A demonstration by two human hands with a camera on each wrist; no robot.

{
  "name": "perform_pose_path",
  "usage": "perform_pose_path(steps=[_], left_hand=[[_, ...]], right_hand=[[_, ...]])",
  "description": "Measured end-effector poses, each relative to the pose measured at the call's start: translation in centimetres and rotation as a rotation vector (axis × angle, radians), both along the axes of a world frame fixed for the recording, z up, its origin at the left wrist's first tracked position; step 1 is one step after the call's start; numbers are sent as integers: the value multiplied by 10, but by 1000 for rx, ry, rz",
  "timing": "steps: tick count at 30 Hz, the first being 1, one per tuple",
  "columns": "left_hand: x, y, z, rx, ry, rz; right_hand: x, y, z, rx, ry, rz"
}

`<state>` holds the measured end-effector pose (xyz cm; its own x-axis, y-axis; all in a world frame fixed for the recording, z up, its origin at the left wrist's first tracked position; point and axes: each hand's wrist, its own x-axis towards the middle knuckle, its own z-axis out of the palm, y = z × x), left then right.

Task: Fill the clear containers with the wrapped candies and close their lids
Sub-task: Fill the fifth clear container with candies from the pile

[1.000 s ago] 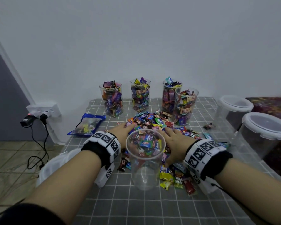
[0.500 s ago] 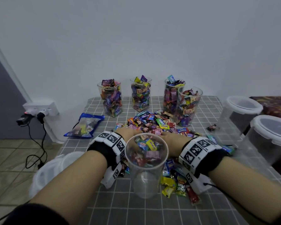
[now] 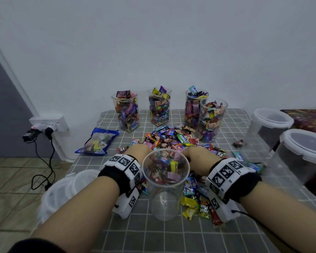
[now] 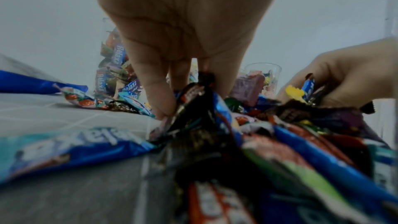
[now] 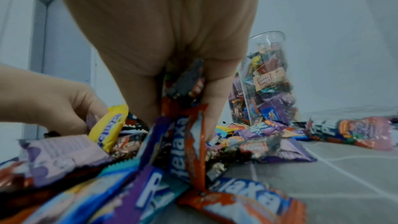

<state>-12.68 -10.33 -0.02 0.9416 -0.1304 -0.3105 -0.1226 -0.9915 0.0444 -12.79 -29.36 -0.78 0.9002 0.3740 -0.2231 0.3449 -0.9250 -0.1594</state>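
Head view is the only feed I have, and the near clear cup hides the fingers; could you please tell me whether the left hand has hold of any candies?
Observer: Yes. In the left wrist view the left hand has its fingers curled down around wrapped candies, mostly dark and blue ones.
Operator: Thank you. Does the right hand have a grip too?
Observer: It does. The right wrist view shows the right hand closed on a bunch of them, with an orange wrapper hanging below its fingers.
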Motion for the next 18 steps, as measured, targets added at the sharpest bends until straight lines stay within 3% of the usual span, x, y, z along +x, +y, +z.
perform_pose_path(steps=[18], left_hand=[[-32, 16, 32, -578, -371, 168]], right_hand=[[-31, -13, 41, 353, -141, -157]])
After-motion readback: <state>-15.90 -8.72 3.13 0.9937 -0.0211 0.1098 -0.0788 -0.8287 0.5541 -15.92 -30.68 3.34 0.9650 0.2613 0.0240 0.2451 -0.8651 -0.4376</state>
